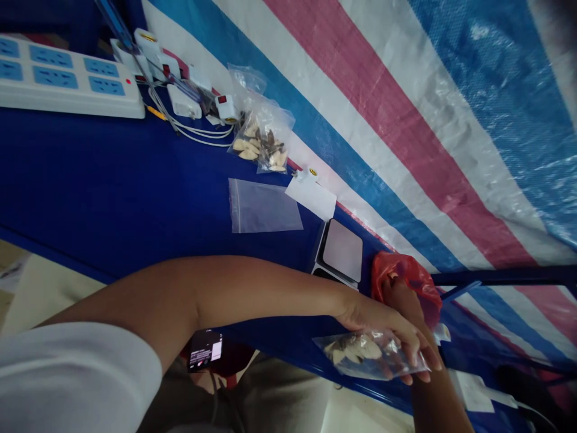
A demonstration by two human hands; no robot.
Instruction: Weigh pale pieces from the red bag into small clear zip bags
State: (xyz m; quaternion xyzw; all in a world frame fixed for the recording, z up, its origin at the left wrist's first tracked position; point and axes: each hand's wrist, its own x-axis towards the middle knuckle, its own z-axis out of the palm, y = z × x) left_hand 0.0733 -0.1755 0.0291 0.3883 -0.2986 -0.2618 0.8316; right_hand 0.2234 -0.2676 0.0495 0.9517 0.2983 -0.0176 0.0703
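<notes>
One bare left hand (403, 332) grips a clear plastic bag (383, 364) of pale slices (356, 347); around the fingers of the right hand (400, 294), grip unclear, a crinkled red plastic bag (428, 300)

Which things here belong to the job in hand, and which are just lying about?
Likely the job:
clear bag of pale pieces, in the left hand
red bag, right hand at its mouth
filled clear bags
flat zip bag
perhaps the flat-topped device

Seemingly lying about:
power strip
white cable
white adapter
white card

Blue table (135, 180) with bags (265, 207), power strip (67, 99)
</notes>
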